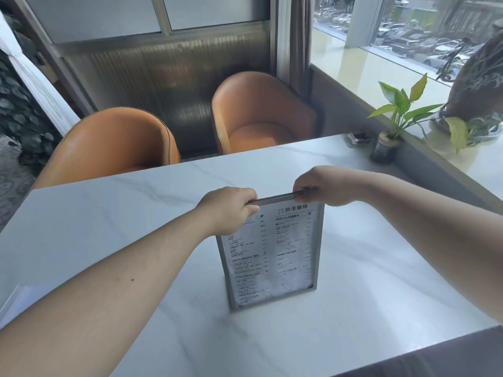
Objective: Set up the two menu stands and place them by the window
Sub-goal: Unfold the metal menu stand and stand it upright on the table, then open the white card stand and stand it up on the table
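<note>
A grey-framed menu stand [272,257] stands upright on the white marble table [136,213], its printed face towards me. My left hand [228,208] grips the top edge at its left corner. My right hand [324,186] grips the same top edge at the right corner. Only one menu stand is clearly in view. The window [435,31] and its pale sill lie to the right of the table.
A small potted plant [386,148] and a dark ashtray [359,138] sit at the table's far right corner near the sill. A large dark vase [479,85] stands on the sill. Two orange chairs [258,115] face me across the table. Something pale [16,297] lies at the table's left edge.
</note>
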